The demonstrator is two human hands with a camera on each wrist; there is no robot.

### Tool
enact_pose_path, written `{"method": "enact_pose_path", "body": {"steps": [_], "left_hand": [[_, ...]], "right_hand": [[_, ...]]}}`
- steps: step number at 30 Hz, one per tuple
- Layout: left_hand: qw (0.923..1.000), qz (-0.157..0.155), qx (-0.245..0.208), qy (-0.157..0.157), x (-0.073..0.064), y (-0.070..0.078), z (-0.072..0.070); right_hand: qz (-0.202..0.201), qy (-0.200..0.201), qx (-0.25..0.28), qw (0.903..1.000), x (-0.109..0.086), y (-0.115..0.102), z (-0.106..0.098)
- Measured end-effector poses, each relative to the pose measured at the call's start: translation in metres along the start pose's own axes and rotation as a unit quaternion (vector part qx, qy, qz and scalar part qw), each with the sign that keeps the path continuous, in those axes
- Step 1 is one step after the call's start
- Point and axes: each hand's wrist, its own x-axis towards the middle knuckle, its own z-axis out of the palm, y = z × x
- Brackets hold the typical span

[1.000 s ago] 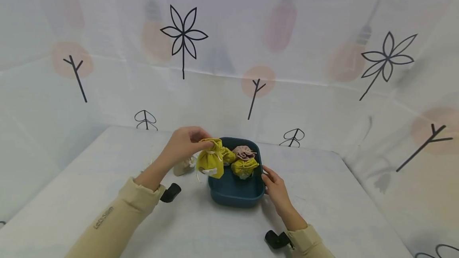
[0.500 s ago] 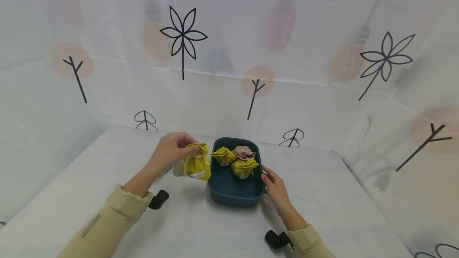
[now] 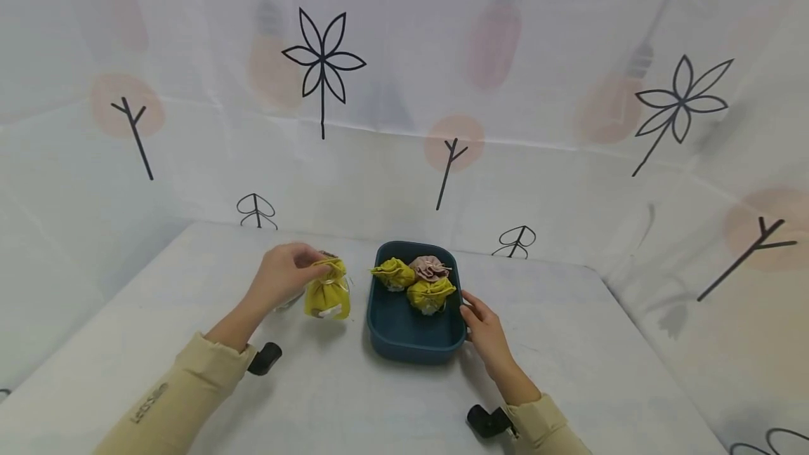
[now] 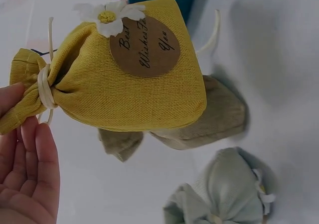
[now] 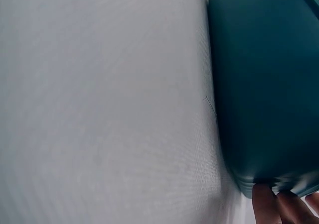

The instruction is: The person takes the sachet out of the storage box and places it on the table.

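By its gathered neck, my left hand (image 3: 283,276) pinches a yellow drawstring pouch (image 3: 327,298), held above the white table left of the box. The left wrist view shows the pouch's white cord, a white flower (image 4: 113,19) and a round brown label (image 4: 145,52) reading "Best Wishes For You". A dark teal box (image 3: 413,353) stands mid-table with two yellow pouches (image 3: 430,295) and a pink pouch (image 3: 430,267) inside. My right hand (image 3: 488,335) rests at the box's right side, and its fingers (image 5: 266,206) touch the outer wall.
Beneath the held pouch lie a brown pouch (image 4: 219,114) and a pale grey-green pouch (image 4: 219,189), mostly hidden by my left hand in the head view. A white cloth wall (image 3: 379,181) with printed flowers closes off the back of the table.
My left hand has carried the yellow pouch leftward from beside the box's left rim, away from the box and over the table. The right hand and the box have stayed put.
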Motion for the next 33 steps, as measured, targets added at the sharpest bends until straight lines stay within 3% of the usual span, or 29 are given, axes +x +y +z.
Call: {"method": "enact_pose_path", "body": {"steps": [9, 19, 23, 33], "left_hand": [[0.9997, -0.01, 0.019, 0.009, 0.0, -0.02, 0.001], [0.9985, -0.043, 0.032, 0.002, 0.0, -0.035, 0.004], [0.9983, -0.051, 0.029, 0.002, -0.001, -0.037, 0.005], [0.9993, -0.035, 0.009, 0.001, -0.003, -0.031, 0.0]], "right_hand": [[-0.002, 0.001, -0.001, 1.0, 0.0, 0.0, 0.001], [0.002, 0.002, -0.005, 1.0, -0.001, 0.0, 0.0], [0.002, 0.003, -0.005, 1.0, -0.001, 0.001, 0.001], [0.002, 0.002, -0.009, 1.0, 0.0, 0.0, 0.001]]}}
